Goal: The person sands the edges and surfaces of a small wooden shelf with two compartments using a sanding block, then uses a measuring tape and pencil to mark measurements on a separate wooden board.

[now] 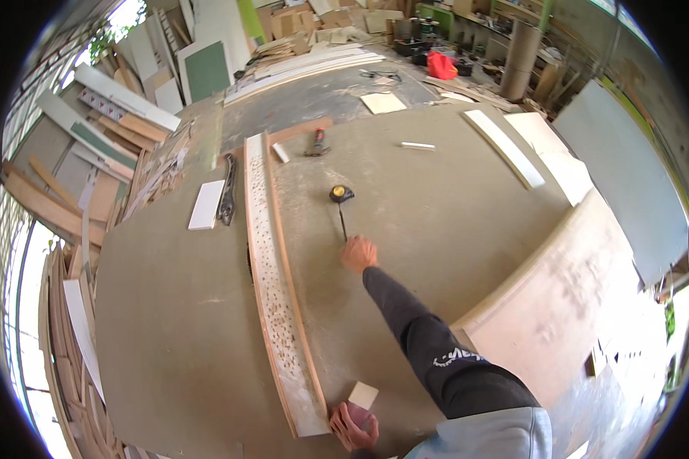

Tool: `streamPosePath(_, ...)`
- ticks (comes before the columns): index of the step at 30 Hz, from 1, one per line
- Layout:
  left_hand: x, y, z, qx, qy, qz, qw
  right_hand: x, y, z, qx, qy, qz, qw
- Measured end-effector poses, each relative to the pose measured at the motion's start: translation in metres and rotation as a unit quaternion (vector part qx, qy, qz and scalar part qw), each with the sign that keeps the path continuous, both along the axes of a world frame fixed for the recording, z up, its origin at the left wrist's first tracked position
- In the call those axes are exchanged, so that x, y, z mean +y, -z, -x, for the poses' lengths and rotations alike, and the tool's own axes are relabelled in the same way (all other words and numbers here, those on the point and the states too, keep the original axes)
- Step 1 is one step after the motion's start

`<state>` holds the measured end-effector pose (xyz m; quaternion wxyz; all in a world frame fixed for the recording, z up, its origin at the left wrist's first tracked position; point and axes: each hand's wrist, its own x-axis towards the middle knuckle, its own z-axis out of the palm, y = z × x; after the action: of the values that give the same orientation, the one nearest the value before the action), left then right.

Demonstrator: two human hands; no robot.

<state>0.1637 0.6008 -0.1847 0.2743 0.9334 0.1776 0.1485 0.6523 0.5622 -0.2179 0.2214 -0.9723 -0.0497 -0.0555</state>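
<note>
Here, the broad counter [172, 321] carries a long speckled board [272, 291]; right of it is the right hand [359, 254], and just beside its near end the left hand [352, 428]. Right of the board's far half sits a tape measure [341, 193]; at the near end, left fingers curl round a maroon block [359, 416], while right fingers pinch a dark strip [342, 222] running from the tape measure.

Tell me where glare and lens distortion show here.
Head view: glare washes out the area to the right of the large pale wooden panel; also in the head view, fisheye distortion bows the long white speckled brown-edged board, and black fills the corners.
</note>
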Motion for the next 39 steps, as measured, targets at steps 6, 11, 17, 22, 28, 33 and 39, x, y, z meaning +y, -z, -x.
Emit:
streamPosePath(6,0.006,0.015,-0.009,-0.058,0.068,0.044,0.995,-0.035,-0.034,0.126,-0.01,0.014,-0.477,0.879)
streamPosePath(11,0.026,0.029,-0.006,-0.106,0.06,0.029,0.992,-0.06,-0.148,0.237,0.077,-0.044,-0.745,0.661)
streamPosePath(17,-0.022,0.003,0.022,-0.262,-0.033,0.19,0.946,-0.157,-0.244,0.405,0.156,-0.345,-0.682,0.625)
streamPosePath(22,-0.156,-0.102,0.114,-0.143,-0.014,0.31,0.94,-0.236,-0.244,0.531,0.174,-0.484,-0.584,0.628)
streamPosePath(28,-0.214,-0.121,0.205,-0.11,0.038,0.759,0.64,-0.34,-0.234,0.613,0.196,-0.534,-0.563,0.6)
streamPosePath(33,-0.234,-0.081,0.207,0.036,-0.042,0.853,0.518,-0.443,-0.2,0.628,0.249,-0.53,-0.524,0.619)
streamPosePath(39,-0.344,-0.113,0.168,-0.007,0.058,0.806,0.589,-0.641,-0.034,0.72,0.213,0.121,-0.4,0.883)
